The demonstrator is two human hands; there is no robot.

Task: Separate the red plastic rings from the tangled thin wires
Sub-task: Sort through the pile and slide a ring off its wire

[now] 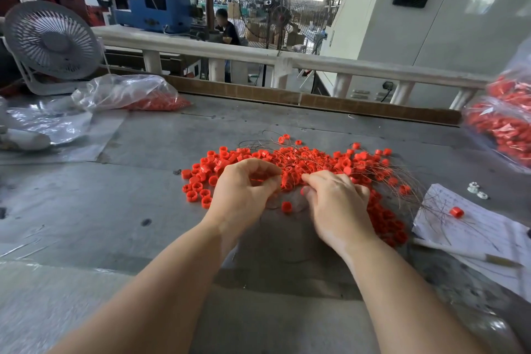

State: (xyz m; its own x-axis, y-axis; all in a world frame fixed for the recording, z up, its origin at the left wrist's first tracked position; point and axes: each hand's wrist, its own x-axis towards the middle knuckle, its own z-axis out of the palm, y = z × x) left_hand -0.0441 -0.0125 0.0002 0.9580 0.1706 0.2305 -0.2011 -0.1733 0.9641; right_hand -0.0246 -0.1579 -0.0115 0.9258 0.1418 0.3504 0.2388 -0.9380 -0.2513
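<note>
Grey, scuffed sheeting covers the worktable in a factory hall, and on it, just beyond the hands, lies a heap of red plastic rings, short ribbed hoops spread in a band running left to right. Thin wires tangle through the heap and fan out toward the right, their ends too fine to follow. Hidden under both hands is the near middle of the heap. One loose ring sits between the wrists. Curled over the rings, the left hand has thumb and fingertips drawn together; whether they pinch a ring or a wire I cannot tell. Knuckles up, the right hand has its fingers bent down into the rings, their tips out of sight. To the right lies a scribbled paper bearing a single ring. Clear bags of rings lie at far left and, cut off, at right. A white fan stands behind.
</note>
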